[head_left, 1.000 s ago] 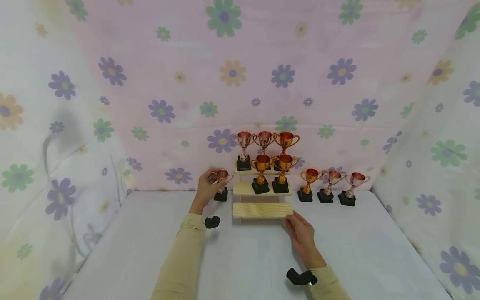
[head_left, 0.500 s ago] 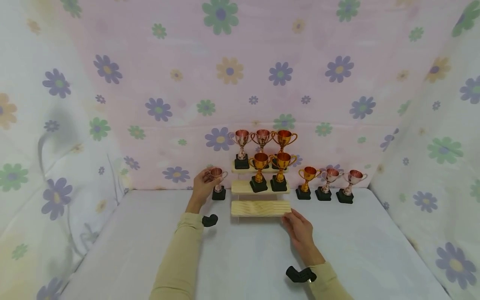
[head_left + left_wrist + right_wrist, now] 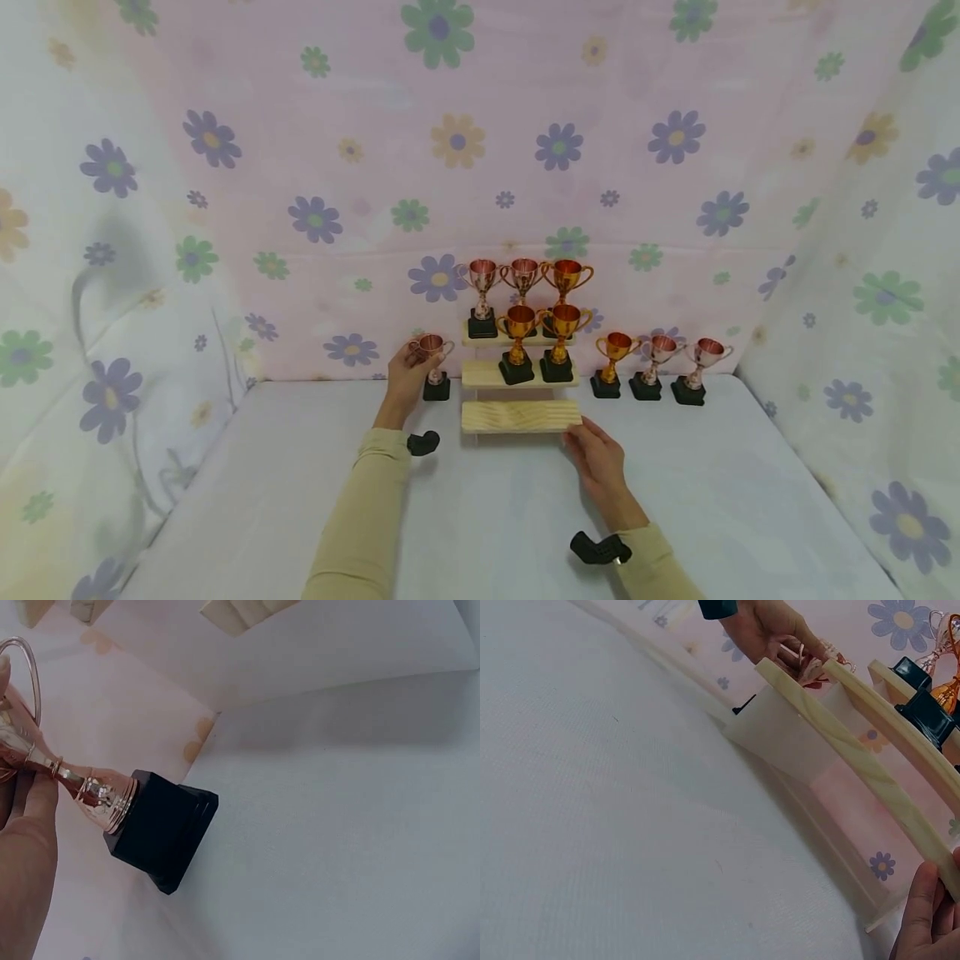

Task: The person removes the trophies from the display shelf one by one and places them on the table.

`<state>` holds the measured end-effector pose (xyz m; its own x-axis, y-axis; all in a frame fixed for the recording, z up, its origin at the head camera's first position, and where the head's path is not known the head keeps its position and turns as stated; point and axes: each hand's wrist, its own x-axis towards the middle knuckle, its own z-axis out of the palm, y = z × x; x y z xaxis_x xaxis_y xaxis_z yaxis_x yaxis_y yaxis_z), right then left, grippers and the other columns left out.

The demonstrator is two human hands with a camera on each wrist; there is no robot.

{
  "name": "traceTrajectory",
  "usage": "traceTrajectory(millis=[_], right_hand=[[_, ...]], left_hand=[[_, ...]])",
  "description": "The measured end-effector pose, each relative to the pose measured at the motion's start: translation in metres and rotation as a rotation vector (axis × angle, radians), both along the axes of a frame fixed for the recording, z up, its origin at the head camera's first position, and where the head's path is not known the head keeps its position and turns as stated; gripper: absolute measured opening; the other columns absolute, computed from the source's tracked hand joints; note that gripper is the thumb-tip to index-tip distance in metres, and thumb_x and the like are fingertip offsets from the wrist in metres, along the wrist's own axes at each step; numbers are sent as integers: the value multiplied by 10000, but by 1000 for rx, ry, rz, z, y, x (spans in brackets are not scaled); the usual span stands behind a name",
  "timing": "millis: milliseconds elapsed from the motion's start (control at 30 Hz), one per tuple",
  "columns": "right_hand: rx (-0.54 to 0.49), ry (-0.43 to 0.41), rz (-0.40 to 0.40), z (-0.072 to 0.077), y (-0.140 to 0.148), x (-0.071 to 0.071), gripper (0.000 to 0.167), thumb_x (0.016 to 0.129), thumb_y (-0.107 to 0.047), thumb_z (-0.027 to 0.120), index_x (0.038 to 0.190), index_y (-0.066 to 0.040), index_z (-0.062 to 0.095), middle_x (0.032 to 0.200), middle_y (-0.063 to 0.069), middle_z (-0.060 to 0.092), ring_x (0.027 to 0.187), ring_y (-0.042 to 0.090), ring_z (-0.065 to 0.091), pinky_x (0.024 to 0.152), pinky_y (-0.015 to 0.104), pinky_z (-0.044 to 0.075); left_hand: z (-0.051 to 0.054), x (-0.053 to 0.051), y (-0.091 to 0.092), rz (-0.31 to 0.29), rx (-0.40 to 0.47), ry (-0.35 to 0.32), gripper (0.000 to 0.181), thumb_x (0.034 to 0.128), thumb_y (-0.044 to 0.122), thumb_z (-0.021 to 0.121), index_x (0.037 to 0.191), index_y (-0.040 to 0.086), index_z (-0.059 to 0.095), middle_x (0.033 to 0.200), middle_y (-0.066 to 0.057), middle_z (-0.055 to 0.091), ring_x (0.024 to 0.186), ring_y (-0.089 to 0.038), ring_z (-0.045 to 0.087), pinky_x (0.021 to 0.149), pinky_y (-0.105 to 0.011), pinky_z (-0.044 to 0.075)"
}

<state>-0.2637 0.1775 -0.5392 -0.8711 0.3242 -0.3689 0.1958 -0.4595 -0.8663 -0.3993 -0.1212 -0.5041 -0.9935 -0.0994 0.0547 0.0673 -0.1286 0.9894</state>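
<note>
In the head view my left hand [image 3: 405, 377] grips a rose-coloured trophy [image 3: 436, 375] by its cup, left of a three-step wooden stand [image 3: 521, 417]. The trophy is upright; in the left wrist view its black base [image 3: 161, 829] shows below the fingers. My right hand [image 3: 602, 468] pinches the right end of the lowest step, as the right wrist view also shows with the fingers [image 3: 922, 904] at the board's end. On the middle step stand two gold trophies [image 3: 517, 333]. The top step holds two rose trophies [image 3: 482, 287] and a gold one [image 3: 567, 277].
To the right of the stand, a gold trophy [image 3: 616, 354] and two rose trophies [image 3: 662, 357] stand in a row on the white table [image 3: 480, 517]. Flowered cloth [image 3: 375, 192] hangs behind and at both sides.
The left hand and its trophy have shifted slightly left, away from the stand. The right hand keeps its place at the lowest step. The head view has shifted slightly.
</note>
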Motion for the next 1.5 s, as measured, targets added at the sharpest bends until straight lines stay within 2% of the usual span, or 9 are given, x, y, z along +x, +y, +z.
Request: traceTrajectory(millis=[367,567,700,867,967,1067,1200,1367,1500], right_hand=[[-20,7,-33,5,-2,1,549,965,-43,610,1475,65,437,1392,190,522,977,93,642,876,197,579],[-5,-4,-23,4,-2,3,549,975,-51,598,1484,62,427,1423,206,502,970,91,645,872,193,579],[-2,-8,-24,3,-2,4,553,978,-56,594,1492,52,418,1453,212,481,997,102,639,880,193,578],[-7,12,-32,-1,-2,2,544,968,-41,598,1472,81,432,1411,221,506,947,86,654,854,195,585],[1,12,-30,-2,-2,1,532,967,-43,599,1463,77,445,1391,213,521,932,82,660,847,194,586],[3,13,-22,-2,-3,1,535,972,-45,597,1468,75,437,1397,214,514,953,90,655,857,196,584],[-1,9,-10,1,-3,1,542,973,-45,596,1479,61,431,1430,216,495,993,108,647,873,197,581],[-8,-8,-2,2,-1,3,558,978,-54,591,1500,39,417,1473,210,473,1047,129,629,889,197,577],[-15,-11,-6,2,-2,3,555,978,-59,598,1496,38,425,1477,213,475,1022,114,639,889,197,577]], left_hand=[[-2,3,1,46,25,15,473,843,-12,800,1259,-11,576,1173,-120,628,1026,-147,581,792,-149,537],[-2,20,-2,55,11,47,732,836,-6,806,1476,35,452,1392,-213,561,1279,-288,546,1109,-353,467],[-2,39,2,164,57,133,804,821,-25,817,1514,36,414,1457,-223,500,1371,-360,468,1197,-481,363],[1,59,10,366,145,324,642,801,-93,802,1370,-107,505,1340,-284,541,1267,-402,525,1130,-554,419],[10,68,16,412,170,418,528,808,-132,770,1286,-157,548,1242,-260,594,1189,-359,580,1083,-501,485],[23,75,26,376,138,494,444,824,-145,738,1234,-177,570,1181,-235,625,1135,-299,615,1030,-388,540],[45,81,43,233,87,579,397,836,-147,719,1205,-186,577,1170,-280,618,1120,-307,629,1021,-405,547],[64,83,71,44,27,495,492,827,-111,762,1280,-134,571,1262,-320,564,1205,-414,570,1073,-527,490],[71,77,88,-74,-7,422,600,831,-55,794,1371,-79,532,1343,-298,517,1272,-480,492,1120,-530,449]])
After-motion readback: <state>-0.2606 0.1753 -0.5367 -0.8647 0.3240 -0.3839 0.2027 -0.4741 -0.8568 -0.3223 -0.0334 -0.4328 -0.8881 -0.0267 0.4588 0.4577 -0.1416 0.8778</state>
